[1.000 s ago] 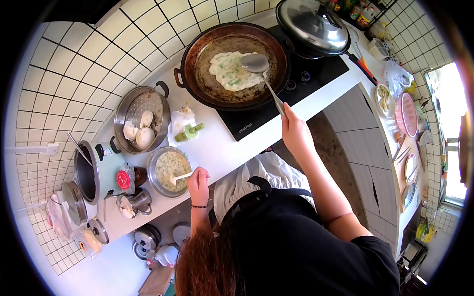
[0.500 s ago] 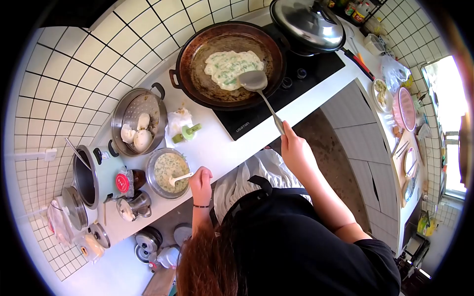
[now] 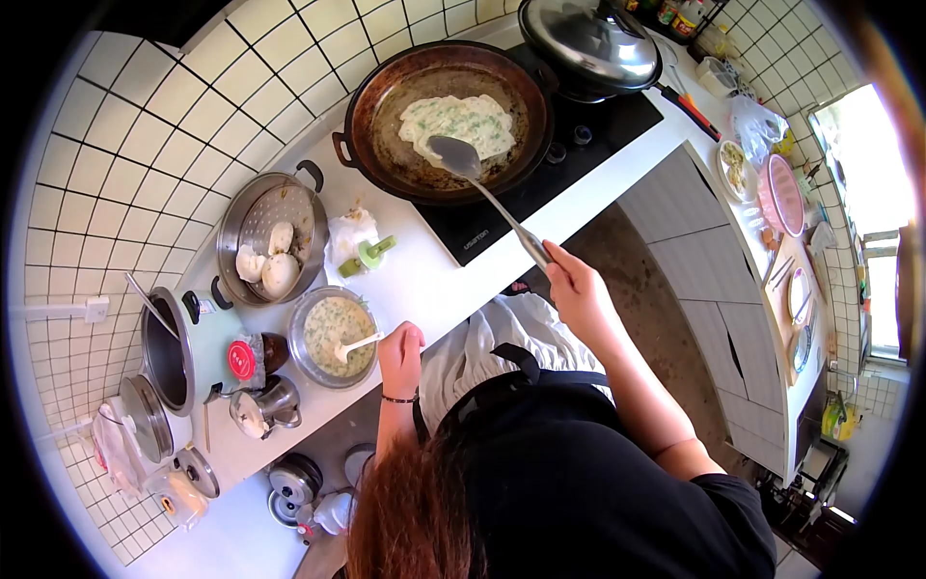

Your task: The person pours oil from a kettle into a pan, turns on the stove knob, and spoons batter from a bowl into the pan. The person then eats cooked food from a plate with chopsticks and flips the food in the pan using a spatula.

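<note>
A: What could be going wrong with that flat, pale pancake flecked with green [image 3: 468,124]?

B: It's lying in the wide, rust-brown metal pan [image 3: 371,106] at the upper centre, where the long-handled grey metal spatula [image 3: 455,156] is overlapping its lower edge. A blade pushing in too steeply could be tearing or folding it, I'd judge.

A: How firm is the hold?

B: The right hand [image 3: 584,294], right of centre, is gripping the handle's end with wrapped fingers. The left hand [image 3: 400,359], left of centre, is resting loosely curled beside the white ladle's [image 3: 359,344] handle; whether it's gripping that, I can't tell. A knock there could be causing drips, in my view.

A: And the containers?

B: The round, shiny grey bowl [image 3: 297,338], centre left, is holding creamy, green-flecked batter [image 3: 326,323], the ladle leaning in it. Higher up, the silvery, perforated steamer pot [image 3: 253,217] is holding white rounded lumps [image 3: 280,275]. At upper right, a domed, shiny metal lid [image 3: 593,53] is hiding its pan's contents.
</note>
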Demonstrator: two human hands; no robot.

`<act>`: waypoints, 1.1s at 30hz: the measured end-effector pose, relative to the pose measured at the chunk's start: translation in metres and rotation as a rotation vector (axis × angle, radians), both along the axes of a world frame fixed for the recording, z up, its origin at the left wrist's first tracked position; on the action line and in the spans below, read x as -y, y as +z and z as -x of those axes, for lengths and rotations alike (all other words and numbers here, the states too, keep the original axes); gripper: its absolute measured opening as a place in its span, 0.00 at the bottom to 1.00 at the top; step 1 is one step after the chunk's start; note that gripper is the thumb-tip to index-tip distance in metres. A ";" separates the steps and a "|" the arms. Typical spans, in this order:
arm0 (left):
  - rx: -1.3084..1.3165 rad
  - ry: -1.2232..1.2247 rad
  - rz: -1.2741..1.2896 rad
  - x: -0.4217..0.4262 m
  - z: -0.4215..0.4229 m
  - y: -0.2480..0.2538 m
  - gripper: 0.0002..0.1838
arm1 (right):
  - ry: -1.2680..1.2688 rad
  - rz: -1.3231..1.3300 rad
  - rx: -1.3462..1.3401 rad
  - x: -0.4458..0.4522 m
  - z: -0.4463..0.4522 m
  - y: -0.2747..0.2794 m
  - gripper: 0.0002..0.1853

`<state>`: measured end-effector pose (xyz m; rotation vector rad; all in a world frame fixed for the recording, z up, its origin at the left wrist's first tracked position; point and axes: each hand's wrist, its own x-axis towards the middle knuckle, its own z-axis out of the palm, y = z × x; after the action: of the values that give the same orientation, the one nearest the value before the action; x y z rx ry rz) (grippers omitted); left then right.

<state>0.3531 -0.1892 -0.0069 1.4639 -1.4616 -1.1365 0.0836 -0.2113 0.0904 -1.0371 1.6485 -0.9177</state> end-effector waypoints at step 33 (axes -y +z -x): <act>-0.034 -0.019 0.084 -0.019 -0.049 -0.006 0.15 | -0.186 -0.321 1.107 -0.004 -0.011 0.025 0.17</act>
<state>0.4024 -0.1703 -0.0132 1.3694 -1.4847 -1.0930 0.0950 -0.2070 0.1150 -0.0580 0.8833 -1.0252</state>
